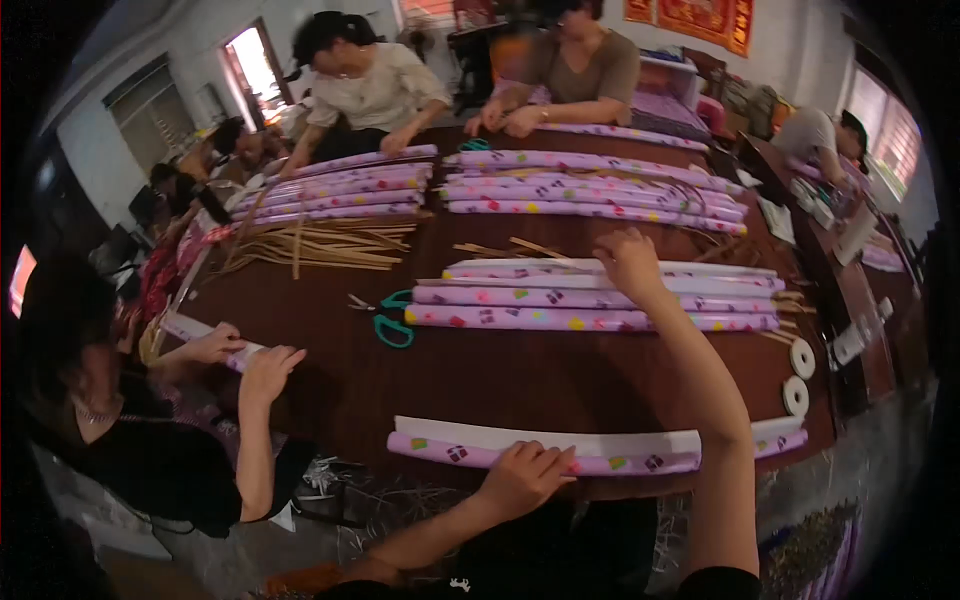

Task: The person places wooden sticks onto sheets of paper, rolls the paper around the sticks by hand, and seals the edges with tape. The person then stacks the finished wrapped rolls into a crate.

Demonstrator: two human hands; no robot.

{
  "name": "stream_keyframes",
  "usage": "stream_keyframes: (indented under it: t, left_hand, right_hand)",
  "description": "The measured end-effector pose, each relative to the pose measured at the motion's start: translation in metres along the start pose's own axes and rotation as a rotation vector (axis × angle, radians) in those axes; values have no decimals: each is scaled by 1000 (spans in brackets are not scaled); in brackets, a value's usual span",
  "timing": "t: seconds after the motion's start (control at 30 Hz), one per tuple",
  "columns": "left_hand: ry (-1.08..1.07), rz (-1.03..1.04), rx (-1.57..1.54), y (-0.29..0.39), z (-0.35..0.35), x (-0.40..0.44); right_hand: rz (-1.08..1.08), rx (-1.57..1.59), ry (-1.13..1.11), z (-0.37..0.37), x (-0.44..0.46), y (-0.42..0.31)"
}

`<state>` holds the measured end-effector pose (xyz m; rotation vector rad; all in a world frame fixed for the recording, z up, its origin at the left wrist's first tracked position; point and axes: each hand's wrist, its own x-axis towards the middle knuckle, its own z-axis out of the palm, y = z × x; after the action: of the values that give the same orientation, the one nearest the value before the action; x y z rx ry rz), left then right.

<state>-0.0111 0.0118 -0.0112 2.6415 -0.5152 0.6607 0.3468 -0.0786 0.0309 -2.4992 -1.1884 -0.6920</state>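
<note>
A partly rolled sheet of purple patterned wrapping paper [640,463], its white back showing along the far side, lies across the table's near edge. My left hand [528,472] presses on this roll with bent fingers. Farther off, my right hand [630,262] reaches over a group of purple rolls [590,298]. Its fingers curl down by the white-edged far roll [500,268]; what they pinch, if anything, is hidden. Thin tan strips [535,246] lie just left of that hand. Green-handled scissors [393,322] lie open at the left ends of the rolls.
Two white tape rolls [797,378] lie at the table's right edge. More purple rolls [590,190] and a heap of tan strips [320,245] are farther back. A co-worker's hands [262,362] work a white strip at left. Other people sit across the table.
</note>
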Motion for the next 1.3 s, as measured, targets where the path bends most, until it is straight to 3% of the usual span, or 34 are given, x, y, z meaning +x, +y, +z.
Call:
stream_keyframes:
  t: [0.03, 0.1, 0.17, 0.23, 0.3, 0.37, 0.4, 0.47, 0.53, 0.6, 0.67, 0.7, 0.77, 0.83, 0.87, 0.97, 1.03, 1.07, 1.13, 1.2, 1.3]
  left_hand:
    - [2, 3, 23, 2, 3, 0]
    - [39, -10, -18, 5, 8, 1]
    - [60, -82, -11, 7, 15, -2]
    - [46, -30, -38, 7, 16, -2]
    - [49, -72, -18, 10, 12, -2]
    - [45, -41, -50, 9, 15, -3]
    - [52, -57, -36, 8, 16, -3]
    - [77, -22, -30, 8, 18, -4]
    - [67, -25, -26, 6, 20, -5]
    - [63, -24, -26, 5, 21, -5]
    - [10, -37, -75, 5, 23, -6]
    - [11, -45, -75, 6, 22, -7]
    - [54, -7, -53, 5, 21, -5]
    - [62, 2, -86, 5, 21, -5]
    - [48, 1, -52, 4, 21, -6]
    - [83, 34, 37, 8, 23, -5]
    - [113, 33, 33, 8, 21, -7]
    - [67, 2, 58, 9, 22, -7]
    - [77, 6, 45, 9, 22, -6]
    - [73, 2, 45, 7, 21, -7]
    - [70, 11, 58, 6, 21, -6]
  right_hand:
    - [176, -15, -49, 26, 18, 10]
    - [609, 73, -384, 32, 45, 5]
    - [699, 88, -471, 78, 55, 35]
    - [644, -86, -455, 95, 59, 45]
    - [564, -38, -265, 84, 61, 36]
    - [507, 13, -302, 67, 71, 46]
    - [436, 57, -205, 47, 65, 43]
    - [400, 8, -314, 24, 70, 46]
    - [311, 440, 40, 44, 88, 105]
    - [387, 987, 475, 18, 105, 118]
    - [428, 905, 361, -35, 110, 105]
    - [369, 891, 272, -23, 128, 150]
    - [294, 838, 339, -71, 138, 157]
    - [197, 907, 750, -152, 130, 101]
    - [137, 880, 715, -180, 137, 124]
    - [17, 607, 913, -269, 139, 109]
    - [30, 340, 851, -318, 144, 116]
    - [27, 322, 856, -344, 134, 83]
    - [49, 349, 377, -379, 109, -3]
    - [-175, 248, 94, -381, 85, -26]
    - [94, 490, -399, -406, 62, -86]
